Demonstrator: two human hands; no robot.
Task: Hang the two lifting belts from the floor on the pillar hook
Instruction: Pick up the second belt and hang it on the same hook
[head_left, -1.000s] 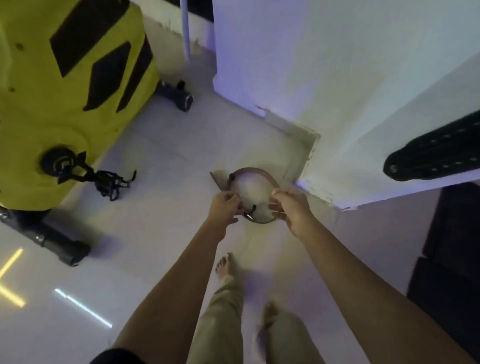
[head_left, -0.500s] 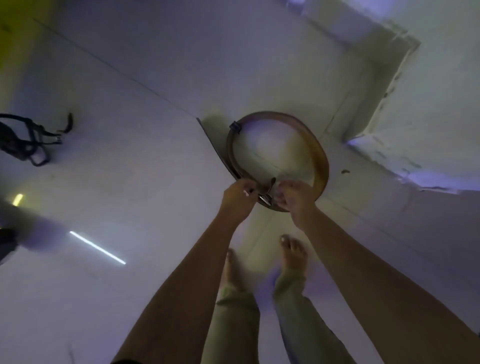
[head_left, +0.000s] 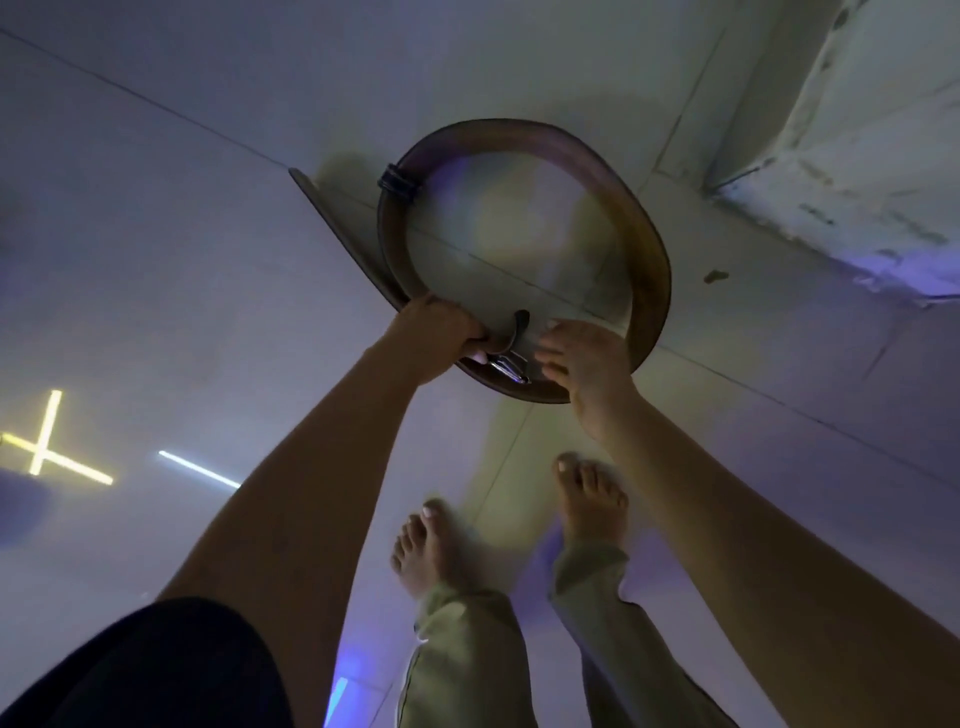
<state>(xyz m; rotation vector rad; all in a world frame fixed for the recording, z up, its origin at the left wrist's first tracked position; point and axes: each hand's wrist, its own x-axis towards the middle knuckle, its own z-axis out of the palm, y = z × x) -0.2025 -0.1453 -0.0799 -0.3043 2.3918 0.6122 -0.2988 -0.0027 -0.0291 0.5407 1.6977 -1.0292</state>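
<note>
1. Pale glossy floor tiles (head_left: 218, 270) lie under our bare feet beside the white pillar base (head_left: 852, 171).
2. Our left hand (head_left: 436, 338) clenches the looped brown leather lifting belt (head_left: 652, 270) near its metal buckle (head_left: 511, 369); our right hand (head_left: 587, 364) rests open-fingered on it.
3. We judge this belt not yet hung; no hook or second belt shows.

Legible text, labels, brands, numbers, signs: none. Brown lifting belt (head_left: 644, 249): no readable stamp or maker's mark on the leather showing. Metal buckle (head_left: 509, 369): no engraving that can be made out. Tiled floor (head_left: 156, 260): bears only reflected light strips, no lettering. Pillar base (head_left: 857, 156): unmarked plaster.
</note>
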